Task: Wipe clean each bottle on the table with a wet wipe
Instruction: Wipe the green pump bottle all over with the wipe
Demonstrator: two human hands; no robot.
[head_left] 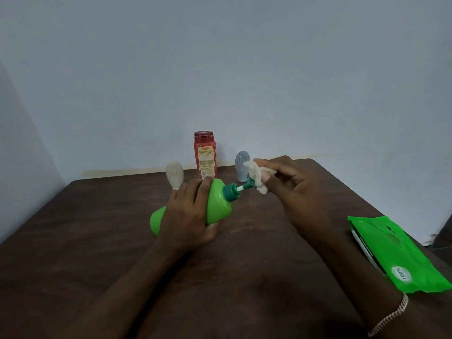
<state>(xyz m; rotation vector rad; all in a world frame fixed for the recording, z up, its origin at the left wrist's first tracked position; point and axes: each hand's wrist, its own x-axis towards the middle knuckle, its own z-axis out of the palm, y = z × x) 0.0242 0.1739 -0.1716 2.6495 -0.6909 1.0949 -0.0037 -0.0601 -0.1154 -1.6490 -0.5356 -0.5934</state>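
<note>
The green bottle (218, 204) is of smooth, shiny plastic, with a rounded body that narrows to a dark teal pump (235, 189). It lies almost on its side above the middle of the brown table (97, 228), with the pump pointing to the right. The left hand (188, 216) grips its body from above, fingers curled over it and the thumb below. The right hand (293, 192) pinches a crumpled white wet wipe (256, 178) between thumb and fingers and presses it on the tip of the pump; the other fingers are loosely spread.

Behind, near the pale wall, stand a red bottle (205, 155) with a label, a small grey bottle (241, 165) partly hidden by the wipe, and a cream bottle (174, 173) partly hidden by the left hand. A glossy green pack of wipes (396, 253) lies flat at the right edge of the table. A thin bracelet (393, 316) is on the right wrist.
</note>
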